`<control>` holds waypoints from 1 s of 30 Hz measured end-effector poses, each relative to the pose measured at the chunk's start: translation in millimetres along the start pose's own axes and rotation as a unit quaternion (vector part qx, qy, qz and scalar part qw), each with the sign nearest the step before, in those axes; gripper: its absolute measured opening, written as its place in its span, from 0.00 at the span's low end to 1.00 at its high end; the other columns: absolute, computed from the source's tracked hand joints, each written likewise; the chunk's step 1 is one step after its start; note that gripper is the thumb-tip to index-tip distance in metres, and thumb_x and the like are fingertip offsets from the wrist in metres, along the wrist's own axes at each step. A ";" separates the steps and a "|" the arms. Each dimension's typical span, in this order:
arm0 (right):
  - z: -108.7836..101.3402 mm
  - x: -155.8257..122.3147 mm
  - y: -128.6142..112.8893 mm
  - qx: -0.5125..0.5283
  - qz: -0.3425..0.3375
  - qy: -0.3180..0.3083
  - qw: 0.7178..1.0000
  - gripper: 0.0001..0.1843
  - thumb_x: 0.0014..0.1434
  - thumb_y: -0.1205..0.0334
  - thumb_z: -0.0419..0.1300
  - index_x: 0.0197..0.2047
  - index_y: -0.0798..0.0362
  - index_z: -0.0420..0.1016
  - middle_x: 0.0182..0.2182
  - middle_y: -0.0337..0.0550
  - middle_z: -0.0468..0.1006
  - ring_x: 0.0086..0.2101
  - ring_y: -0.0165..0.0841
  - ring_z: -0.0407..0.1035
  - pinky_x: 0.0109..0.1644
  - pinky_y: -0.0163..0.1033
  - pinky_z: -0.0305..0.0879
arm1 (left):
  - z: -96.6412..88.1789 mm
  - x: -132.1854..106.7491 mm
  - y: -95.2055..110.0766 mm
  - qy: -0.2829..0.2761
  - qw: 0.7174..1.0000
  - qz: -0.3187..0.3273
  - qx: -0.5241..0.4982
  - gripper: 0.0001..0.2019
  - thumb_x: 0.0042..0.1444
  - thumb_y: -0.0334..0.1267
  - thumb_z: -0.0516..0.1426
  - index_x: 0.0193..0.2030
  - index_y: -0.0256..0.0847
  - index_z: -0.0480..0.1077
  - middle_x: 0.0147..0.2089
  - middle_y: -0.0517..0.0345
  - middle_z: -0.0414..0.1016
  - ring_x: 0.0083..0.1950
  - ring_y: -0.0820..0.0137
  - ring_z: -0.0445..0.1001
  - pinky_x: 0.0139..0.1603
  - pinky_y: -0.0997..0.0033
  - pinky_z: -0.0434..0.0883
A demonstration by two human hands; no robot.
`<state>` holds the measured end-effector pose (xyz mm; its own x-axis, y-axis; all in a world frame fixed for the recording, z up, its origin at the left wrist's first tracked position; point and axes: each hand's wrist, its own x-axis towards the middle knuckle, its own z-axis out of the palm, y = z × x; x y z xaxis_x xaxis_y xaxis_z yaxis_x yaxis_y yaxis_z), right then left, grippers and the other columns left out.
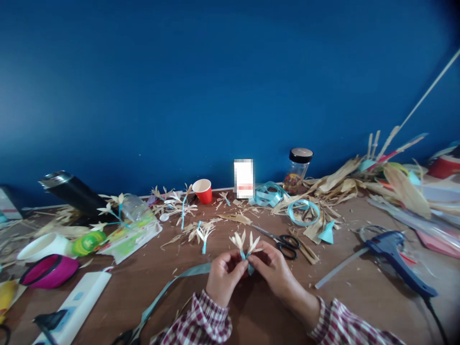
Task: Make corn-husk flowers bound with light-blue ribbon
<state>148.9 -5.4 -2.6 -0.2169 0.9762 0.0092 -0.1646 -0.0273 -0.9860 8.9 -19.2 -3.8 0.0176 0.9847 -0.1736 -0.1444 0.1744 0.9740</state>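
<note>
Both my hands meet at the table's near middle around a small corn-husk flower with pale petals and a light blue ribbon wrap at its base. My left hand pinches the flower's stem from the left. My right hand pinches it from the right, fingers closed on the blue wrap. A long light blue ribbon trails from the flower toward the lower left. Black-handled scissors lie just beyond my right hand.
A blue glue gun lies at the right. Husk scraps, ribbon coils, a red cup, a black-lidded jar and finished flowers lie farther back. A magenta bowl and white power strip are at the left.
</note>
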 end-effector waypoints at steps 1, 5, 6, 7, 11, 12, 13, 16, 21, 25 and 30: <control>0.2 0.0 -0.6 0.003 -0.001 -0.005 1.000 0.10 0.52 0.56 0.61 0.33 0.55 0.70 0.28 0.39 0.73 0.30 0.30 0.67 0.35 0.34 0.63 | -0.1 -0.1 1.0 -0.001 1.000 0.001 0.011 0.13 0.44 0.41 0.63 0.34 0.34 0.74 0.27 0.56 0.75 0.27 0.72 0.71 0.30 0.74 0.70; -0.7 0.5 -1.0 -0.018 -0.007 -0.024 1.000 0.10 0.53 0.57 0.60 0.34 0.56 0.70 0.28 0.40 0.73 0.31 0.31 0.67 0.36 0.35 0.63 | -1.3 -0.6 0.8 0.010 0.998 0.026 0.063 0.11 0.46 0.41 0.61 0.30 0.33 0.74 0.22 0.58 0.72 0.23 0.75 0.67 0.24 0.78 0.65; -0.9 0.4 -1.1 -0.028 -0.007 -0.024 0.999 0.10 0.53 0.57 0.60 0.33 0.56 0.71 0.28 0.41 0.74 0.31 0.31 0.67 0.36 0.35 0.63 | -1.7 -0.7 -0.3 0.014 0.997 0.032 0.072 0.10 0.46 0.41 0.61 0.30 0.33 0.74 0.21 0.59 0.71 0.22 0.75 0.66 0.23 0.78 0.65; -1.0 0.3 -1.3 -0.038 -0.008 -0.022 0.999 0.10 0.54 0.57 0.60 0.33 0.56 0.72 0.28 0.41 0.74 0.30 0.32 0.67 0.36 0.35 0.63 | -2.1 -0.8 -1.8 0.020 0.996 0.036 0.079 0.10 0.46 0.41 0.61 0.29 0.33 0.73 0.21 0.59 0.70 0.21 0.75 0.65 0.22 0.78 0.64; 0.8 -1.3 -4.4 -0.057 -0.003 -0.013 0.998 0.11 0.53 0.56 0.60 0.33 0.56 0.74 0.28 0.42 0.76 0.31 0.32 0.68 0.35 0.35 0.64 | -2.2 -0.5 -7.3 0.048 0.995 0.032 0.082 0.10 0.44 0.41 0.61 0.26 0.34 0.73 0.20 0.59 0.70 0.21 0.75 0.65 0.22 0.78 0.64; 1.4 -1.8 -5.1 -0.058 -0.001 -0.013 0.998 0.11 0.53 0.56 0.60 0.33 0.56 0.74 0.28 0.42 0.76 0.31 0.32 0.68 0.35 0.35 0.64 | -1.9 -0.4 -8.3 0.053 0.995 0.028 0.078 0.10 0.43 0.41 0.61 0.26 0.34 0.73 0.20 0.59 0.71 0.21 0.75 0.66 0.22 0.78 0.65; 1.9 -2.4 -5.6 -0.060 -0.001 -0.010 0.998 0.11 0.54 0.55 0.60 0.33 0.56 0.74 0.27 0.42 0.76 0.30 0.33 0.68 0.35 0.35 0.64 | -1.7 -0.3 -9.0 0.058 0.995 0.026 0.074 0.10 0.43 0.41 0.62 0.26 0.34 0.73 0.20 0.59 0.71 0.21 0.74 0.66 0.22 0.77 0.65; 1.8 -3.9 -5.4 -0.087 -0.029 0.000 0.996 0.10 0.55 0.57 0.58 0.32 0.56 0.74 0.27 0.43 0.76 0.31 0.33 0.68 0.36 0.35 0.64 | -1.2 0.0 -11.2 0.065 0.996 0.022 0.059 0.11 0.42 0.42 0.62 0.25 0.34 0.73 0.19 0.59 0.71 0.20 0.75 0.66 0.21 0.77 0.65; -1.4 -5.0 -7.0 -0.162 -0.102 -0.006 0.981 0.08 0.56 0.61 0.57 0.30 0.54 0.75 0.28 0.43 0.75 0.31 0.32 0.68 0.36 0.35 0.62 | -1.9 1.3 -16.1 0.056 0.997 0.014 0.051 0.12 0.43 0.43 0.62 0.26 0.34 0.73 0.19 0.59 0.70 0.19 0.76 0.65 0.20 0.78 0.64; -0.7 -4.3 -9.7 -0.172 -0.116 -0.007 0.978 0.07 0.55 0.61 0.58 0.30 0.54 0.75 0.29 0.43 0.75 0.32 0.33 0.68 0.38 0.35 0.62 | -2.6 2.5 -14.5 0.055 0.996 0.013 0.062 0.12 0.44 0.43 0.62 0.25 0.34 0.73 0.18 0.59 0.71 0.19 0.75 0.66 0.19 0.78 0.64; -1.0 -0.1 -0.9 -0.066 -0.023 0.005 0.998 0.10 0.56 0.56 0.57 0.33 0.54 0.72 0.28 0.41 0.74 0.30 0.31 0.67 0.34 0.34 0.63 | -2.0 1.6 -3.4 0.015 0.999 0.012 0.031 0.12 0.45 0.42 0.62 0.34 0.35 0.76 0.29 0.54 0.78 0.30 0.68 0.74 0.32 0.72 0.72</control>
<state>150.1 -5.2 -1.9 -0.2022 0.9779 0.0533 -0.0454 0.0450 -0.9980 7.5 -18.2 -7.8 -0.0152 0.9882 -0.1527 -0.0825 0.1509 0.9851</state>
